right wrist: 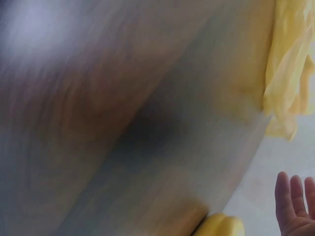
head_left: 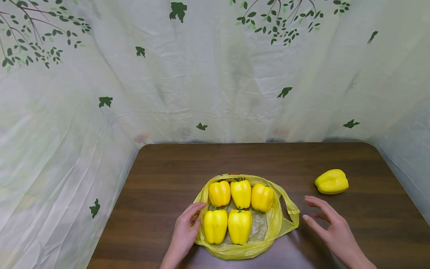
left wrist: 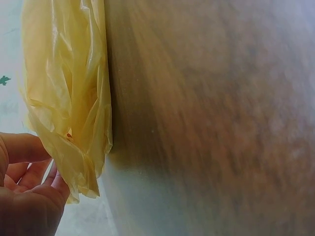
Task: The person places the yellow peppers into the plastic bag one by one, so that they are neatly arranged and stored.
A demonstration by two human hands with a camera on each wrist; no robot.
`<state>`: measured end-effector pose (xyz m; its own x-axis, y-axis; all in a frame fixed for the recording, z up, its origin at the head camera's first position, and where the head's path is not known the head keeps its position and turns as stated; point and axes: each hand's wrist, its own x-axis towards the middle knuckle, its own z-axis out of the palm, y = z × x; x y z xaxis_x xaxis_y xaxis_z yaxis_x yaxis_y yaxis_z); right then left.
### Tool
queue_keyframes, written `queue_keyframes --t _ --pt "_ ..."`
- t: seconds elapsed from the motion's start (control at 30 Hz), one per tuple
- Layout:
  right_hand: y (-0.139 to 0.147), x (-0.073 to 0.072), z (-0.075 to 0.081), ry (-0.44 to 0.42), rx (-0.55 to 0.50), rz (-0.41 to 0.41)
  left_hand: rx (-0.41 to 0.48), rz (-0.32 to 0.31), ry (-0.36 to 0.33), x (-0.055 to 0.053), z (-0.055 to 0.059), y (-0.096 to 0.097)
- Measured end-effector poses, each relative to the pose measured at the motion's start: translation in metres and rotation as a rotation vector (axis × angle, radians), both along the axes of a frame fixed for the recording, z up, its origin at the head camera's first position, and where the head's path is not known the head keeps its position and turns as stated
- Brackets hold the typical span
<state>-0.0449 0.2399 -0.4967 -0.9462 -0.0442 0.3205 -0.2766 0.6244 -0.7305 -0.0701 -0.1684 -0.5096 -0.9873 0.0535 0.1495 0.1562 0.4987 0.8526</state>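
A thin yellow plastic bag [head_left: 258,248] is spread wide on the table, its rim rolled around several yellow bell peppers [head_left: 240,226]. My left hand [head_left: 184,228] rests against the bag's left rim, thumb and index finger apart; in the left wrist view crumpled bag film [left wrist: 74,98] covers the fingertips. To the right of the bag's handle loop [head_left: 291,223], my right hand [head_left: 330,226] hovers with thumb and fingers parted and nothing between them. Beyond it a single yellow bell pepper [head_left: 332,182] lies on its side, outside the bag.
The brown wooden table [head_left: 161,160] has rounded far corners. Behind it and along both sides hang pale sheets [head_left: 218,86] printed with leaves and branches.
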Motion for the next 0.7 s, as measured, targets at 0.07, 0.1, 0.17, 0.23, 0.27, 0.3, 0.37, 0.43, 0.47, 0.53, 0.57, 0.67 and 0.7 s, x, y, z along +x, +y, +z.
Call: queue_keyframes --t 0.07,0.1,0.17,0.23,0.27,0.3,0.37,0.43,0.47,0.53,0.57,0.67,0.7 --pt "0.006 -0.002 -0.001 0.02 0.001 -0.013 -0.003 0.0 -0.007 0.0 0.0 0.0" --pt "0.009 -0.003 -0.001 0.029 0.004 -0.021 -0.003 -0.001 -0.009 0.0 0.0 0.0" --pt "0.014 -0.005 -0.002 0.045 0.012 -0.036 -0.002 -0.001 -0.012 0.0 0.0 0.0" --pt "0.019 -0.007 -0.002 0.063 0.019 -0.051 0.001 0.0 -0.014 0.0 0.0 0.0" --pt "0.022 -0.008 -0.002 0.073 0.025 -0.057 0.0 0.0 -0.014 0.0 0.0 0.0" --pt "0.024 -0.009 -0.002 0.084 0.027 -0.062 0.001 0.0 -0.014 0.0 0.0 0.0" --pt "0.028 -0.012 -0.001 0.1 0.022 -0.068 0.003 0.0 -0.014 0.0 0.001 0.0" --pt "0.033 -0.014 0.0 0.116 0.016 -0.075 0.005 0.0 -0.015 -0.001 0.001 0.0" --pt "0.035 -0.016 0.0 0.123 0.012 -0.077 0.004 -0.001 -0.015 -0.001 0.001 0.0" --pt "0.039 -0.018 0.001 0.143 0.003 -0.081 0.005 -0.002 -0.016 0.0 0.001 0.0" --pt "0.041 -0.019 0.001 0.157 0.002 -0.081 0.006 -0.003 -0.016 0.0 0.001 0.0" --pt "0.047 -0.023 0.001 0.196 -0.001 -0.089 0.009 -0.003 -0.011 0.0 0.0 0.0" --pt "0.049 -0.024 0.001 0.212 0.001 -0.089 0.011 -0.003 -0.01 0.0 0.0 0.0"
